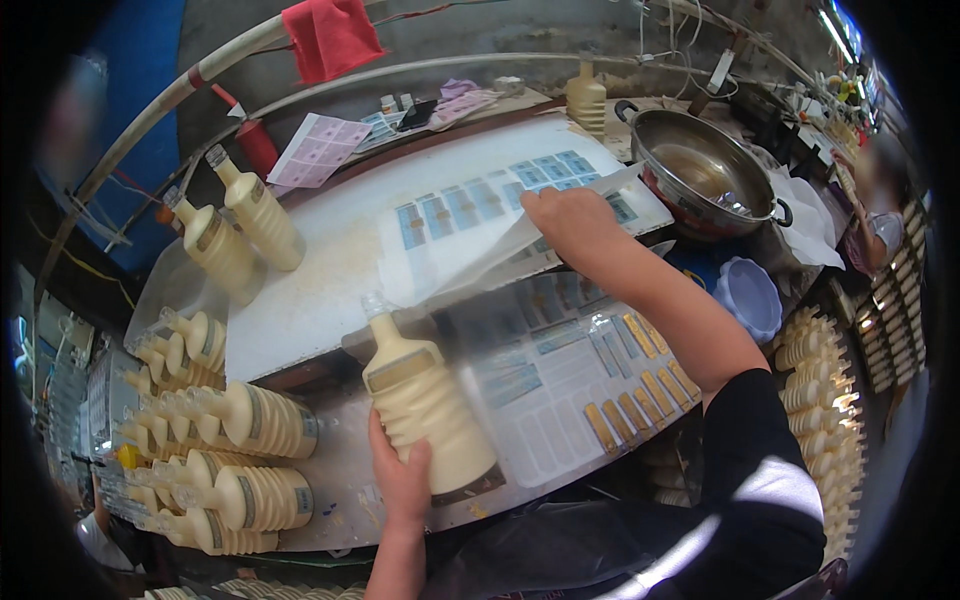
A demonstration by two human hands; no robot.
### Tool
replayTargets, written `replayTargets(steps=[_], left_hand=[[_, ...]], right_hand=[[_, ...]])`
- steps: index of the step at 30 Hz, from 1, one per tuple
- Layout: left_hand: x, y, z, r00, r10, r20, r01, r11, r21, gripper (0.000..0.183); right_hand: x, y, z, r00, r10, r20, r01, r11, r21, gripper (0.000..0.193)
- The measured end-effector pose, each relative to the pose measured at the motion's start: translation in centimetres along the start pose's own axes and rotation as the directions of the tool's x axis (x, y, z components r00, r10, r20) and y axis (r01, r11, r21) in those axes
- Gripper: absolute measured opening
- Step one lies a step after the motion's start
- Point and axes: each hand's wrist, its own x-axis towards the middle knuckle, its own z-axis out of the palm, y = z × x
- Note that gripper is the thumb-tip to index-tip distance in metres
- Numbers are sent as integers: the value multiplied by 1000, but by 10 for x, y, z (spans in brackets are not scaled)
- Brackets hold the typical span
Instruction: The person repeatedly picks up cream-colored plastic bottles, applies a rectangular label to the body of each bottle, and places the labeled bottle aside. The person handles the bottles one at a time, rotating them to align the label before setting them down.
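Observation:
My left hand [400, 470] is wrapped round the lower left side of a cream-coloured ribbed bottle [430, 410] with a clear neck, which leans a little to the left near the table's front edge. With fingers closed, my right hand [578, 222] grips the edge of a thin translucent sheet [490, 255], lifting it off the white board [330, 280]. Rows of small blue labels [470, 208] lie on the board beyond that hand. Nearer to me, a clear sheet bears gold strips [640, 400] and more blue ones. My right fingertips are partly hidden.
Two cream bottles [262, 215] stand on the board's left end, and several more [265, 420] lie stacked at the left. A metal pot [700, 165] sits back right above a lavender basin [748, 300]. Rows of bottles [820, 420] fill the right side; another person [885, 220] is beyond.

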Motion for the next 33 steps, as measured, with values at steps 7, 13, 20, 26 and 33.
replayTargets(steps=[7,13,20,26,33], left_hand=[[1,2,1,999,21,24,-20,999,-39,87],[0,-2,-2,1000,16,13,-15,1000,-21,86],[0,-2,-1,999,36,19,-36,999,0,84],[0,-4,-1,999,45,15,-45,999,-7,83],[0,-1,1,999,31,20,-31,999,-28,83]], right_hand=[[28,21,23,894,152,422,-173,985,11,21],[29,16,10,888,334,316,-362,932,31,23],[-17,29,3,823,560,95,-566,796,213,26],[-48,11,-9,831,549,-85,-523,825,216,33],[-26,14,-4,863,274,425,-334,940,74,60]])
